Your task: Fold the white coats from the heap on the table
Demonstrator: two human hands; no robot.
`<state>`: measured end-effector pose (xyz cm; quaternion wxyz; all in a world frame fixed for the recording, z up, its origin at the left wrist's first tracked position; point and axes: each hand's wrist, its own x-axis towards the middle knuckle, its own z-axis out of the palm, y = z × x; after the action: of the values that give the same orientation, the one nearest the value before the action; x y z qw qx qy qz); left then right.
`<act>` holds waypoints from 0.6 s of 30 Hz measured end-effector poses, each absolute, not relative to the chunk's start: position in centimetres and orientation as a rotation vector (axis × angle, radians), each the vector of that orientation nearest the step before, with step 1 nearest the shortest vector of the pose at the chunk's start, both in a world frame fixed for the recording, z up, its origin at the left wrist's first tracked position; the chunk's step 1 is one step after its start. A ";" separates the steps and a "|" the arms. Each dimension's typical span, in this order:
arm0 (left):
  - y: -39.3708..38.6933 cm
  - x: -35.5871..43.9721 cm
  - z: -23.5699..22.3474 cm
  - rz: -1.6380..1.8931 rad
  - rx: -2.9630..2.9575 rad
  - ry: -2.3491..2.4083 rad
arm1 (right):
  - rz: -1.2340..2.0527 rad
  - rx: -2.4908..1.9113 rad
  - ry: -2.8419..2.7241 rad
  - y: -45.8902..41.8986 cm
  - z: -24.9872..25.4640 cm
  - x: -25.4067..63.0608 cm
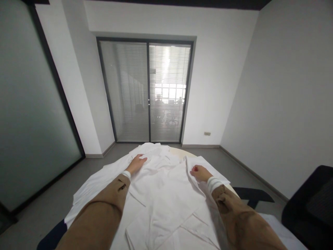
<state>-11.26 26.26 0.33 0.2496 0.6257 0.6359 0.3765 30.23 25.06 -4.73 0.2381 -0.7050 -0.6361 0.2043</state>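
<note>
A white garment (163, 194), with stitched seams and pocket-like panels near me, lies spread and creased over a round table. My left hand (137, 164) rests on the upper left of the cloth, thumb and fingers slightly apart. On the other side, my right hand (201, 173) is closed at a raised fold along the garment's right edge, its fingers pinched on the cloth. Some of the fingertips are hidden by the hands themselves. Brown sleeves with white cuffs cover both my forearms.
The pale table edge (183, 152) shows at the far side. A black chair (312, 205) with an armrest stands at the right. Ahead is a glass partition with blinds (148, 90); a frosted glass panel (33, 104) stands at the left.
</note>
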 end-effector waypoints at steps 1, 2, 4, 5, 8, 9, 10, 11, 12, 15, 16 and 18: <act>26.4 -11.0 0.3 1.009 1.718 1.714 | 0.539 -1.953 -1.748 25.1 -4.8 29.9; 26.4 -10.8 0.4 0.993 1.742 1.688 | 0.516 -1.973 -1.745 25.2 -4.9 29.6; 26.4 -10.3 0.4 0.974 1.800 1.636 | 0.477 -2.015 -1.735 25.4 -5.0 29.1; 26.3 -10.1 0.4 0.973 1.827 1.619 | 0.463 -2.033 -1.732 25.4 -5.0 28.9; 26.2 -9.6 0.5 1.010 1.871 1.628 | 0.417 -2.071 -1.730 25.5 -5.0 28.4; 26.2 -9.6 0.5 1.034 1.873 1.644 | 0.400 -2.076 -1.730 25.4 -4.9 28.3; 26.2 -9.6 0.5 1.060 1.871 1.662 | 0.382 -2.077 -1.729 25.4 -4.7 28.2; 26.3 -9.7 0.6 1.091 1.862 1.683 | 0.363 -2.074 -1.726 25.4 -4.5 28.1; 26.4 -9.8 0.7 1.128 1.849 1.703 | 0.343 -2.066 -1.721 25.3 -4.2 28.1; 26.6 -10.7 1.4 1.281 1.797 1.749 | 0.280 -2.025 -1.687 25.3 -2.6 28.6; 26.7 -11.1 1.7 1.343 1.773 1.762 | 0.259 -2.008 -1.666 25.3 -2.0 28.9; 26.7 -12.1 2.1 1.469 1.701 1.805 | 0.223 -1.981 -1.608 25.6 -0.7 30.0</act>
<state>-12.09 26.73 2.12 0.1293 0.5852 0.6210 0.5052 29.99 25.59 -0.68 0.2859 -0.7411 -0.6017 0.0833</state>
